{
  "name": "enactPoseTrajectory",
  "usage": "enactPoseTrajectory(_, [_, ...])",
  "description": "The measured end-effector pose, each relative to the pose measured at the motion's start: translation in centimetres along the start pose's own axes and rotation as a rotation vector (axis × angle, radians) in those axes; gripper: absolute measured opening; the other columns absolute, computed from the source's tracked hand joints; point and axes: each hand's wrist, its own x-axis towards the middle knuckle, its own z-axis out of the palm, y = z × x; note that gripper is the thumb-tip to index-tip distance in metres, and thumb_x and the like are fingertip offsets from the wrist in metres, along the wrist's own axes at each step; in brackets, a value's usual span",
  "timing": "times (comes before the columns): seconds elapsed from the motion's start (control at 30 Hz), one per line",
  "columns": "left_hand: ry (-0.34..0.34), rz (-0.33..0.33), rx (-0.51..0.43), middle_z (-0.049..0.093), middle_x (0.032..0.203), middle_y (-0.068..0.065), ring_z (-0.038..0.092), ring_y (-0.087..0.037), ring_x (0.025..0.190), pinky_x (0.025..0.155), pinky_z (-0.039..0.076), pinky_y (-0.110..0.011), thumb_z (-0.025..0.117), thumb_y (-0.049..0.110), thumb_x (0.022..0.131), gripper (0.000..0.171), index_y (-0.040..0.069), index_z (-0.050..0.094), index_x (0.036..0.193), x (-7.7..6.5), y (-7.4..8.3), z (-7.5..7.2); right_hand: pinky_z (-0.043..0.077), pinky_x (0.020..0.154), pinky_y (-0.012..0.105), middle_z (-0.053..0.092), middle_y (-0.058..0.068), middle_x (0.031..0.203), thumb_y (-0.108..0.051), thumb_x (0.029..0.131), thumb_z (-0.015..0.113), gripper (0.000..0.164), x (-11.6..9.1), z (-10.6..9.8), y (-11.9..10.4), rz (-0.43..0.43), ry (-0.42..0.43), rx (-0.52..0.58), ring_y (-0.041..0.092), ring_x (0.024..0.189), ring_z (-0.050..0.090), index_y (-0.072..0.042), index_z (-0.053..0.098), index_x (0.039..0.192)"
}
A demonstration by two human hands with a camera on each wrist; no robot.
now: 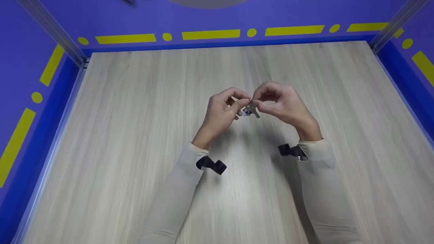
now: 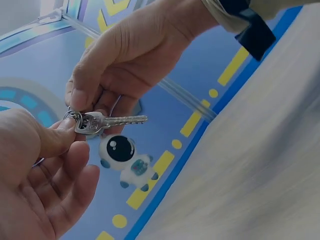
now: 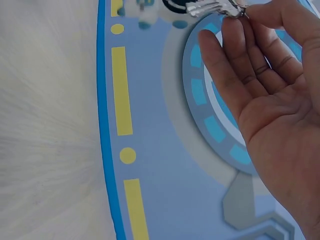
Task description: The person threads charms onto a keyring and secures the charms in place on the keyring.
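Note:
Over the middle of the table, my left hand (image 1: 219,110) and right hand (image 1: 284,104) meet at a small metal key ring (image 2: 71,114). Thumb and fingers of each hand pinch it from opposite sides. A silver key (image 2: 112,121) hangs from the ring, its toothed blade pointing away from the fingers in the left wrist view. Beside it dangles a white astronaut charm (image 2: 134,167) with a dark visor. The right wrist view catches the key (image 3: 212,7) at its top edge, by my right fingertips. Fingertips partly cover the ring.
A pale wood-grain table (image 1: 135,135) lies beneath both hands. Blue panels (image 1: 210,20) with yellow dashes and dots rise along its back and sides. Dark straps (image 1: 211,165) circle both sleeve cuffs.

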Motion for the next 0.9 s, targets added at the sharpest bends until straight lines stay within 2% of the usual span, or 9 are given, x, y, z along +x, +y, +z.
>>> enactPoseTrajectory(0.07, [0.001, -0.015, 0.000, 0.072, 0.092, -0.002, 0.063, -0.017, 0.066, 0.057, 0.057, -0.030, 0.075, 0.012, 0.100, 0.011, 0.001, 0.076, 0.103, 0.01, -0.10, 0.06, 0.058, 0.083, 0.029, 0.069, 0.020, 0.095, 0.011, 0.091, 0.071, 0.006, 0.00, 0.02, -0.05, 0.024, 0.008, -0.006, 0.022, 0.087, 0.069, 0.007, 0.071, 0.096])
enactPoseTrajectory(0.1, [0.001, 0.010, 0.037, 0.072, 0.093, -0.002, 0.064, -0.018, 0.066, 0.058, 0.057, -0.029, 0.075, 0.012, 0.100, 0.012, 0.001, 0.076, 0.104, 0.01, -0.15, 0.05, 0.058, 0.083, 0.029, 0.069, 0.020, 0.096, 0.011, 0.091, 0.071, 0.006, 0.01, 0.04, -0.09, 0.039, 0.008, -0.012, 0.022, 0.087, 0.069, 0.007, 0.071, 0.096])
enactPoseTrajectory(0.17, [0.000, 0.105, 0.168, 0.073, 0.095, -0.003, 0.066, -0.018, 0.069, 0.061, 0.057, -0.028, 0.075, 0.015, 0.100, 0.013, 0.003, 0.077, 0.104, 0.03, -0.25, -0.04, 0.058, 0.080, 0.028, 0.070, 0.019, 0.095, 0.011, 0.091, 0.071, 0.007, 0.04, 0.09, -0.11, 0.076, 0.007, -0.033, 0.022, 0.086, 0.070, 0.006, 0.071, 0.096])
enactPoseTrajectory(0.3, [0.023, 0.358, 0.491, 0.072, 0.095, -0.001, 0.066, -0.013, 0.075, 0.065, 0.054, -0.026, 0.074, 0.018, 0.100, 0.012, 0.007, 0.078, 0.102, -0.03, -0.44, -0.37, 0.056, 0.079, 0.025, 0.070, 0.016, 0.094, 0.010, 0.091, 0.071, 0.008, 0.08, 0.21, -0.15, 0.133, -0.012, -0.099, 0.020, 0.086, 0.070, 0.003, 0.071, 0.095])
enactPoseTrajectory(0.4, [0.022, 0.441, 0.584, 0.070, 0.094, 0.000, 0.065, -0.011, 0.075, 0.065, 0.052, -0.026, 0.074, 0.019, 0.101, 0.010, 0.010, 0.076, 0.099, -0.10, -0.46, -0.58, 0.056, 0.081, 0.024, 0.070, 0.014, 0.094, 0.009, 0.091, 0.071, 0.007, 0.05, 0.24, -0.15, 0.141, -0.030, -0.121, 0.019, 0.087, 0.069, 0.003, 0.071, 0.096])
enactPoseTrajectory(0.47, [0.017, 0.441, 0.574, 0.071, 0.093, 0.000, 0.066, -0.010, 0.076, 0.065, 0.052, -0.027, 0.074, 0.018, 0.101, 0.009, 0.010, 0.076, 0.098, -0.10, -0.43, -0.70, 0.056, 0.080, 0.024, 0.070, 0.014, 0.093, 0.009, 0.091, 0.071, 0.006, 0.07, 0.26, -0.10, 0.132, -0.036, -0.109, 0.019, 0.087, 0.069, 0.004, 0.071, 0.095])
enactPoseTrajectory(0.57, [0.011, 0.395, 0.503, 0.072, 0.093, 0.000, 0.066, -0.011, 0.076, 0.067, 0.053, -0.027, 0.075, 0.016, 0.099, 0.008, 0.008, 0.075, 0.096, -0.01, -0.36, -0.77, 0.057, 0.080, 0.025, 0.070, 0.016, 0.094, 0.010, 0.091, 0.071, 0.007, 0.08, 0.25, -0.06, 0.113, -0.039, -0.071, 0.020, 0.086, 0.069, 0.004, 0.071, 0.095])
enactPoseTrajectory(0.73, [-0.013, 0.269, 0.310, 0.073, 0.092, -0.003, 0.068, -0.017, 0.076, 0.068, 0.055, -0.028, 0.077, 0.011, 0.097, 0.008, 0.004, 0.075, 0.095, 0.15, -0.26, -0.71, 0.057, 0.076, 0.027, 0.070, 0.017, 0.094, 0.011, 0.092, 0.069, 0.010, 0.01, 0.19, -0.07, 0.095, -0.031, 0.000, 0.022, 0.083, 0.070, 0.003, 0.073, 0.095])
enactPoseTrajectory(0.9, [-0.027, 0.137, 0.113, 0.073, 0.092, -0.002, 0.066, -0.020, 0.069, 0.059, 0.055, -0.030, 0.077, 0.004, 0.097, 0.003, 0.007, 0.075, 0.097, 0.07, -0.22, -0.65, 0.057, 0.076, 0.027, 0.070, 0.016, 0.094, 0.011, 0.092, 0.070, 0.008, 0.06, 0.23, -0.16, 0.073, -0.024, 0.026, 0.022, 0.083, 0.070, 0.005, 0.072, 0.096])
